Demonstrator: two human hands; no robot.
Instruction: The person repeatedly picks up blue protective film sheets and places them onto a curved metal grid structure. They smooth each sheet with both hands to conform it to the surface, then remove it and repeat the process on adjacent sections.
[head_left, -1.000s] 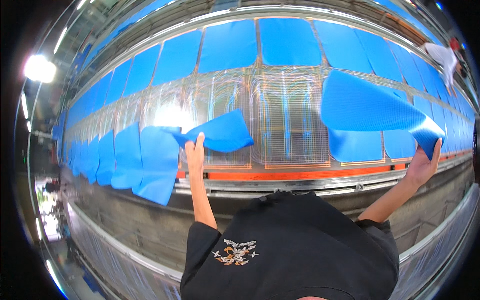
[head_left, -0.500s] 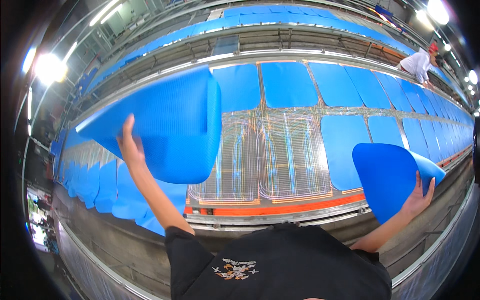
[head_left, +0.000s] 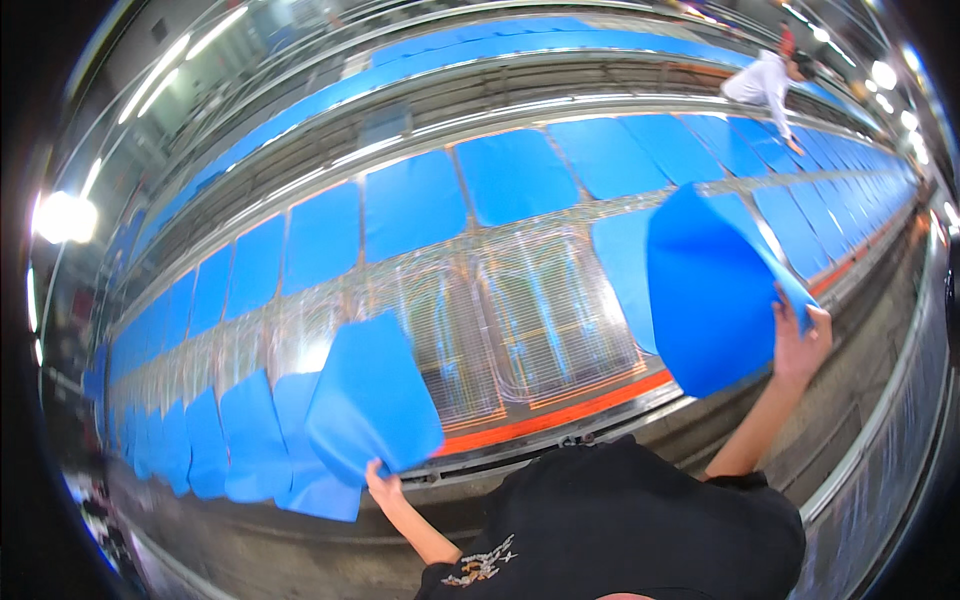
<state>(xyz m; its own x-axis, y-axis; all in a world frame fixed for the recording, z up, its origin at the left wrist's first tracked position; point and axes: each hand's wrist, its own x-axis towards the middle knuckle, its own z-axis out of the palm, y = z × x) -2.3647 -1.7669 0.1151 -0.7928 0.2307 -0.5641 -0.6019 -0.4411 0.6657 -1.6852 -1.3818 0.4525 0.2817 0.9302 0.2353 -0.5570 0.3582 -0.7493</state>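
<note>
Pinched at its near corner, a thin blue sheet [head_left: 372,395] with rounded corners is in my left hand [head_left: 383,482]. This sheet leans over the near edge of a long table [head_left: 440,385], overlapping other blue sheets to its left. My right hand [head_left: 802,340] grips the right edge of a second, curled blue sheet [head_left: 700,300], raised above the table's near side. It partly covers a flat blue sheet [head_left: 622,270] behind it. Between my two hands lies bare, glossy table surface marked with coloured outlines.
A far row of flat blue sheets [head_left: 415,205] runs along the table. Several near-row sheets [head_left: 255,435] overhang the front edge at left. A person in a white top [head_left: 762,82] reaches over the table at the far right. An orange strip [head_left: 560,410] lines the near edge.
My left hand has come down toward the near edge with its blue sheet, which was raised over the table. My right hand's sheet has risen, and the view has turned.
</note>
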